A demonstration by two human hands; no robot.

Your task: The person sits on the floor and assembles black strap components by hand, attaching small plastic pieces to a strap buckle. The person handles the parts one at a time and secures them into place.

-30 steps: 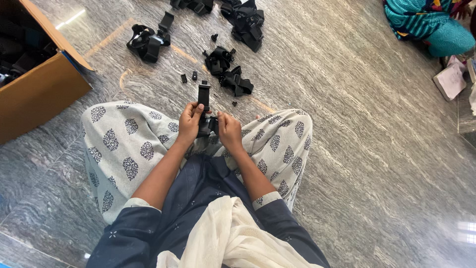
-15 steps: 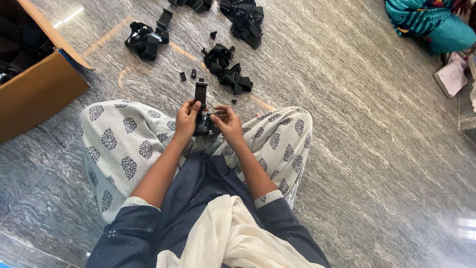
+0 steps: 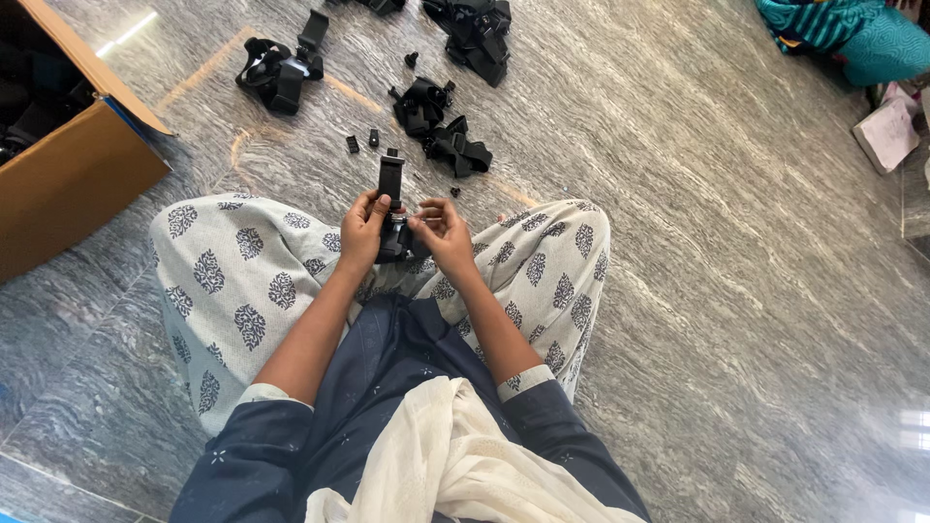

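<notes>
**Inspector A:** The black plastic clamp-like mount, a narrow upright bracket on a bulkier base, sits above our lap, between the knees of our grey-printed white trousers. Our left hand is closed around its lower body, thumb laid against the upright bracket.

**Inspector B:** Confirmed. Our right hand is just beside it, fingertips pinched narrow at the side of the base. We cannot tell whether a small part sits in that pinch; it is too small to make out.

**Inspector A:** Noted. The bracket stands roughly upright, its top end pointing away from us toward the floor items.

**Inspector B:** On the grey veined stone floor ahead of our knees we record two small black plastic pieces lying close together, near the mount's top end but apart from it.

**Inspector A:** Further out, a bundle of black straps with buckles, another black strap bundle to its left, and a third at the upper edge.

**Inspector B:** An open brown cardboard box stands well to our left, holding dark items we cannot identify.

**Inspector A:** At the upper right, another person's teal patterned garment, with white paper sheets near it, well apart from our hands.
</notes>
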